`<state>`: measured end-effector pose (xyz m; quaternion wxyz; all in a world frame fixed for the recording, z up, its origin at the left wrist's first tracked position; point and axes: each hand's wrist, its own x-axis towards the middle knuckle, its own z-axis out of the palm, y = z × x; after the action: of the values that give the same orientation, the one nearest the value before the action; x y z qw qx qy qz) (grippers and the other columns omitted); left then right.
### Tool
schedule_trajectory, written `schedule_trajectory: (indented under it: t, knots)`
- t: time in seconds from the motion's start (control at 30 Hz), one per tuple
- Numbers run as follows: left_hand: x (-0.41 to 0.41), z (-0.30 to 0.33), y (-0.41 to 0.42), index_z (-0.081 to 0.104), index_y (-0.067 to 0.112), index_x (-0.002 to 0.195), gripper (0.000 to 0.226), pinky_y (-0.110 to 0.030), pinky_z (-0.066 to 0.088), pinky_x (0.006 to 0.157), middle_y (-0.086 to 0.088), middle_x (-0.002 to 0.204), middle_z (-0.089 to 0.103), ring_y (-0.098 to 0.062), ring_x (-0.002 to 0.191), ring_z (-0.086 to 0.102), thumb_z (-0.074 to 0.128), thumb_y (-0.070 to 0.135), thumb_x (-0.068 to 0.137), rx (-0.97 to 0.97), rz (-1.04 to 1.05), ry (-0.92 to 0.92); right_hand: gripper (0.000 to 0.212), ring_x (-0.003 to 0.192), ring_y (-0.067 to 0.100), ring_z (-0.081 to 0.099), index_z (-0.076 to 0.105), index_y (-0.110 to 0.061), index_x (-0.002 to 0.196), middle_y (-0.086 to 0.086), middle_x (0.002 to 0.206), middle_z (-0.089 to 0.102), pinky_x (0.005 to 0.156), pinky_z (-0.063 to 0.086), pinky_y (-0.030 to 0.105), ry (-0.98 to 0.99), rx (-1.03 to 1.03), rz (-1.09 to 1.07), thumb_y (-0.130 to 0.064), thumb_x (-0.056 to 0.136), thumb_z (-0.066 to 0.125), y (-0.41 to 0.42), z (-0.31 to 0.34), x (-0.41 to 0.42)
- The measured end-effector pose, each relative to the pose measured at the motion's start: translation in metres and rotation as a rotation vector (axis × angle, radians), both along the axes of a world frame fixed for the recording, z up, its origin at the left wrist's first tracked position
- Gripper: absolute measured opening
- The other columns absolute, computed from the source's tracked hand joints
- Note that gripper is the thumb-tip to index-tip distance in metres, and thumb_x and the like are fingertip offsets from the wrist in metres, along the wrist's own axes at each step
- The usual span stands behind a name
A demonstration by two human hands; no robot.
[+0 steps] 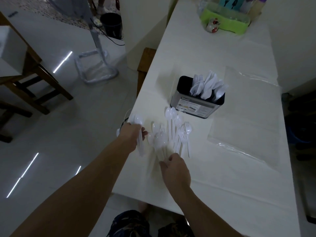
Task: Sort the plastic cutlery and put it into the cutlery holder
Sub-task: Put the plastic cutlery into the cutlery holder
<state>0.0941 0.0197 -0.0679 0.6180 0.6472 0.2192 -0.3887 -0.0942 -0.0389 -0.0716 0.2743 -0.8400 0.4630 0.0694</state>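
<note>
Loose cutlery (pixel 172 134) on table: all white plastic, slightly translucent. Cutlery in holder: white too. Cutlery holder (pixel 196 103): silver-grey metal, black inside, grey-and-white label with small print. Table (pixel 222 185): plain white/cream covering. Clear plastic sheet (pixel 242 113) to the right, colourless. Far tray (pixel 227 23): lime green, with a teal container carrying black cutlery silhouettes. Bucket (pixel 112 25) far left: black. Chair (pixel 34 79) left: brown wood. Shorts (pixel 131 224) near: dark with leafy pattern. Floor: glossy white tile.

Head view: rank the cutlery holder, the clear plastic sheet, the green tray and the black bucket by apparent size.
1. clear plastic sheet
2. cutlery holder
3. green tray, unsure: it sits farther away, so it may really match the holder
4. black bucket, far off on the floor
</note>
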Motion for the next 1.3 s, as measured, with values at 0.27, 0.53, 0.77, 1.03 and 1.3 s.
schedule_trajectory:
  t: [0.27, 0.53, 0.77, 1.03, 1.3]
  knots:
    - [-0.002, -0.001, -0.001, 0.053, 0.006, 0.100, 0.007, -0.035, 0.050, 0.061, -0.011, 0.080, 0.063, -0.024, 0.070, 0.066, 0.050, 0.003, 0.095, 0.010, -0.001, 0.016, 0.020, 0.071, 0.012, 0.063, 0.064, -0.022, 0.092, -0.008, 0.079, 0.065, 0.066, 0.056, 0.029, 0.007, 0.021, 0.031, -0.040, 0.094, 0.054, -0.001, -0.011, 0.001]
    - [-0.002, -0.004, 0.001, 0.051, 0.007, 0.101, 0.006, -0.036, 0.051, 0.067, -0.011, 0.080, 0.061, -0.024, 0.072, 0.064, 0.048, 0.003, 0.097, -0.004, 0.008, 0.021, 0.015, 0.071, 0.010, 0.061, 0.060, -0.022, 0.093, -0.008, 0.078, 0.063, 0.066, 0.055, 0.030, -0.108, 0.117, -0.054, -0.033, 0.096, 0.051, -0.003, -0.014, -0.004]
    - [-0.003, -0.003, -0.001, 0.049, 0.005, 0.118, 0.020, -0.038, 0.053, 0.070, -0.012, 0.084, 0.063, -0.024, 0.075, 0.066, 0.050, 0.006, 0.098, -0.001, -0.022, 0.050, 0.016, 0.071, 0.009, 0.055, 0.060, -0.018, 0.096, -0.008, 0.080, 0.059, 0.058, 0.042, 0.025, -0.165, 0.155, -0.236, -0.029, 0.098, 0.049, -0.013, -0.016, -0.011]
    - [-0.011, -0.001, -0.002, 0.053, 0.003, 0.108, 0.011, -0.037, 0.052, 0.071, -0.012, 0.086, 0.061, -0.024, 0.075, 0.064, 0.049, 0.004, 0.098, -0.013, -0.093, 0.043, 0.014, 0.067, 0.014, 0.059, 0.058, -0.019, 0.086, -0.003, 0.074, 0.062, 0.054, 0.046, 0.028, -0.181, 0.128, -0.354, -0.028, 0.094, 0.050, -0.019, -0.009, -0.013]
    - [-0.019, 0.002, -0.007, 0.054, 0.001, 0.117, 0.020, -0.040, 0.055, 0.076, -0.014, 0.091, 0.065, -0.028, 0.082, 0.068, 0.050, 0.007, 0.098, 0.035, -0.197, 0.002, 0.017, 0.066, 0.011, 0.058, 0.060, -0.018, 0.086, -0.005, 0.072, 0.061, 0.054, 0.045, 0.023, -0.254, 0.138, -0.293, -0.029, 0.096, 0.052, -0.009, -0.008, -0.008]
